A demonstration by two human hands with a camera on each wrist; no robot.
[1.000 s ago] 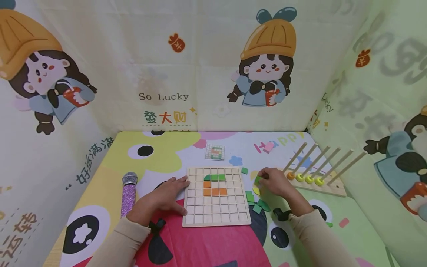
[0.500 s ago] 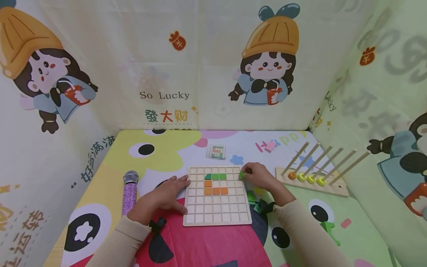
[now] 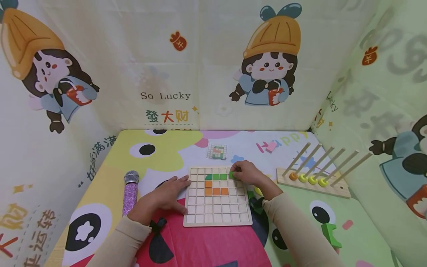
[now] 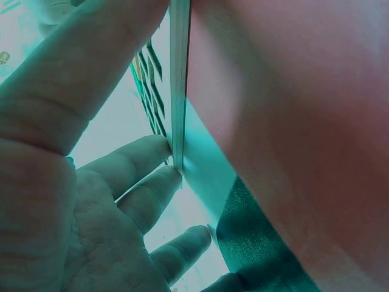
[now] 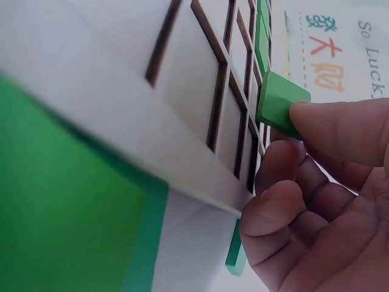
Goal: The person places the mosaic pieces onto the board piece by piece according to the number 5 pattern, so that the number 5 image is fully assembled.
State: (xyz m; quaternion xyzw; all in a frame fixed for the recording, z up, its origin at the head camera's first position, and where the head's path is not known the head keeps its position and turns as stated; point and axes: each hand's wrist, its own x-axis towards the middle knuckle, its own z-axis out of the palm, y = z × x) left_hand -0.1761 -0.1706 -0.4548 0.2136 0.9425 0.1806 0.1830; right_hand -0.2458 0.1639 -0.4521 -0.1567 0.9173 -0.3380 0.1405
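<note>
A wooden grid board (image 3: 217,219) lies in front of me in the head view. My left hand (image 3: 163,196) rests along its left edge, fingers spread and fairly straight, thumb near the lower corner. Between thumb and fingers, my right hand (image 3: 251,174) pinches a green square tile (image 5: 278,100), tilted over the board's upper right cells. To the left of that tile, a row in the grid holds a dark green rounded tile (image 3: 208,177) and green tiles (image 3: 219,177). Below them sit several orange tiles (image 3: 217,191). The right wrist view shows the held tile close to the row.
Loose green pieces (image 3: 250,194) and a yellow piece (image 3: 258,191) lie right of the board, partly behind my right wrist. Further right stands a peg rack (image 3: 343,191) with rings. A pattern card (image 3: 217,151) and pink block (image 3: 271,147) lie behind; a glittery microphone (image 3: 130,194) is left.
My right hand has moved left from the loose pieces to above the board's upper right cells, carrying the green tile. My left hand stays at the board's edge.
</note>
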